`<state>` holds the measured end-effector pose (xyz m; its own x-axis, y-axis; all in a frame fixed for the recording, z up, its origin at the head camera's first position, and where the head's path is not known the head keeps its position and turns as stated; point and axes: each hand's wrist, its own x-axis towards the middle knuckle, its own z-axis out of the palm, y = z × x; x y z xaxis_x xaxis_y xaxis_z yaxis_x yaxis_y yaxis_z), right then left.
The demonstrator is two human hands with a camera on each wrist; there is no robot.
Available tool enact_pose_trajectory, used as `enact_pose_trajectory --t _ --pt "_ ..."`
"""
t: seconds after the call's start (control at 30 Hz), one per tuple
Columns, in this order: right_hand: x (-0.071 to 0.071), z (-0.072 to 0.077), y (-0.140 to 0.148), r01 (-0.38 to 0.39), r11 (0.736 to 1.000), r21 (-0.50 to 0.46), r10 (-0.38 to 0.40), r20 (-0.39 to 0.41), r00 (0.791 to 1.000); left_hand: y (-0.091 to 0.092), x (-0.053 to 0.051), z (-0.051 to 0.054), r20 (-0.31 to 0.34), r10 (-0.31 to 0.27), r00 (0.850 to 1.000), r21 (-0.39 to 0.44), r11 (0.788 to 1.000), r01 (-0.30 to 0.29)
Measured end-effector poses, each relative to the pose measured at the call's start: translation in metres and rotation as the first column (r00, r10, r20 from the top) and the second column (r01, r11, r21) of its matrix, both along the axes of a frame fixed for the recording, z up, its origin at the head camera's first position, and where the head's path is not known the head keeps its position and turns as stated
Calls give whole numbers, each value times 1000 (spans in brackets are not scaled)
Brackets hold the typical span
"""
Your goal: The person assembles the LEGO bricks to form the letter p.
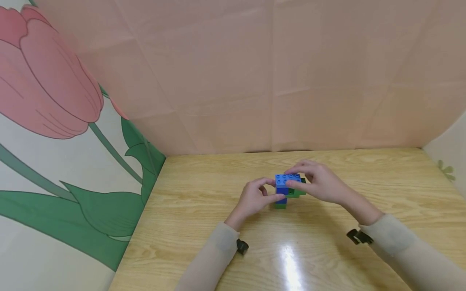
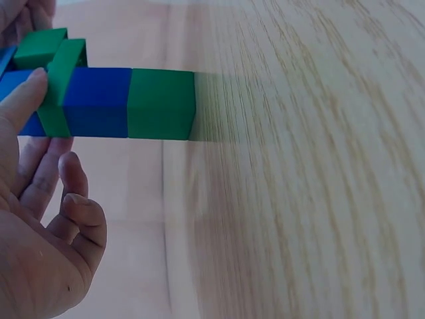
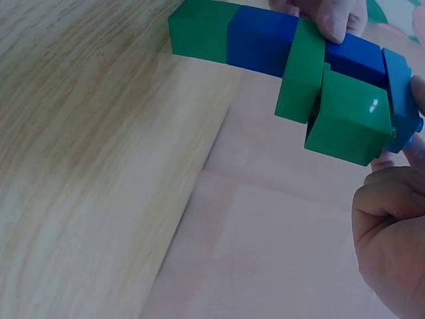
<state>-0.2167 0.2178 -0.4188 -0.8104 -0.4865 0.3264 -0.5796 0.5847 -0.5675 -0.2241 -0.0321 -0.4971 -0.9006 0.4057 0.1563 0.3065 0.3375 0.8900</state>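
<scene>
A small tower of toy building bricks stands on the table. From the bottom up it has a green brick (image 2: 161, 105), a dark blue brick (image 2: 98, 103), a flat green plate (image 3: 300, 80) that juts sideways, and a second dark blue brick (image 3: 356, 58). On the jutting part sits another green brick (image 3: 352, 119). Across the top lies a lighter blue flat studded plate (image 1: 282, 177). My left hand (image 1: 253, 198) pinches the tower's left side between thumb and fingers. My right hand (image 1: 324, 184) grips the light blue plate, its fingertips behind and thumb in front.
The wood-grain table (image 1: 196, 186) extends around the tower. A pink cloth backdrop (image 1: 225, 81) rises at its far edge, and a tulip-printed panel (image 1: 58, 72) stands at the left. Dark wrist devices (image 1: 359, 237) hang by both sleeves.
</scene>
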Motion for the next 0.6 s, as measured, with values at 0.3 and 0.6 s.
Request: enact_pose_trajectory --t 0.3,0.6 --pt "0 9 -4 -28 998 55 30 -33 999 0 0 3 -4 -8 1000 1 1000 8" --pt "2 12 -5 -31 992 120 40 -75 996 0 -1 3 -4 -10 1000 -17 1000 10"
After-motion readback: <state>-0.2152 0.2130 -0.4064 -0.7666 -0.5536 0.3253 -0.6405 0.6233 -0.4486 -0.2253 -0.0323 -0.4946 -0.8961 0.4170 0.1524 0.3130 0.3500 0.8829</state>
